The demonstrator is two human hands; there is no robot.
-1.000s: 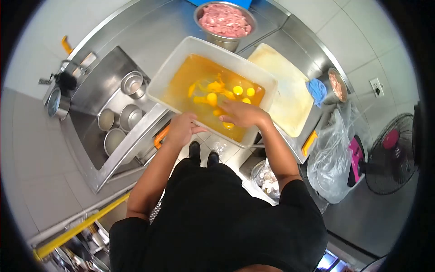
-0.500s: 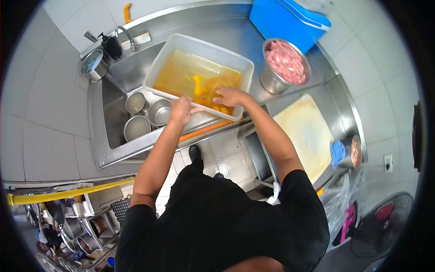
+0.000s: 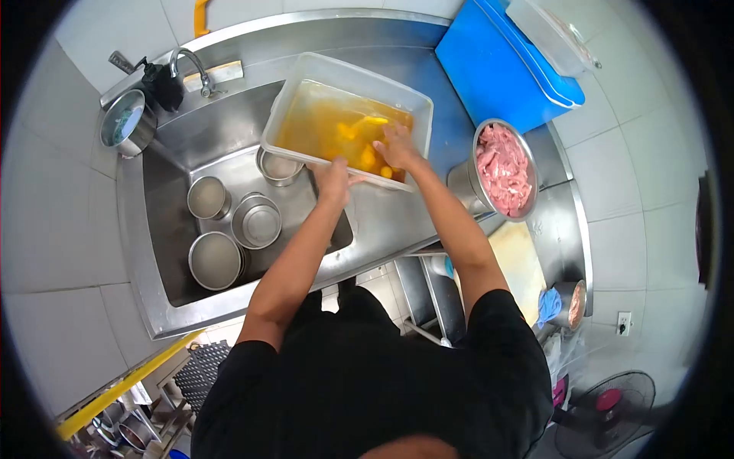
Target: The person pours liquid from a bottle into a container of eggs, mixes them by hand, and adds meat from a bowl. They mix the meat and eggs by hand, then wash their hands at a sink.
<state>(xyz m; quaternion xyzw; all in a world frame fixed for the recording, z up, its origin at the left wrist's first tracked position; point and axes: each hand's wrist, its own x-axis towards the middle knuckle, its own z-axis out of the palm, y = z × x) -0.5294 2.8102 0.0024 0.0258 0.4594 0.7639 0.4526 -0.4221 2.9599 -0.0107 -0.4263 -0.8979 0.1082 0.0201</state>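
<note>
A large translucent plastic tub (image 3: 289,121) rests tilted over the sink's right side and the counter. Cloudy orange-yellow liquid (image 3: 310,126) fills its lower part, with soft bright yellow pieces (image 3: 368,158) in it that I cannot identify. My left hand (image 3: 333,183) is closed on the tub's near rim, thumb towards the right. Inside the tub, my right hand (image 3: 399,148) reaches over the near wall with its fingers apart, at the yellow pieces. Some fingertips are hard to make out.
Several metal pots (image 3: 215,260) stand in the steel sink (image 3: 164,183). To the right are a metal pot of raw pink meat strips (image 3: 505,170), a blue cooler (image 3: 497,69) and a cutting board (image 3: 516,264). A blue cloth (image 3: 548,305) hangs on a smaller pot at the far right.
The view has shifted, showing more of the sink and its pots. My right hand has moved within the tub, and the yellow pieces have shifted. The left hand keeps its hold on the rim.
</note>
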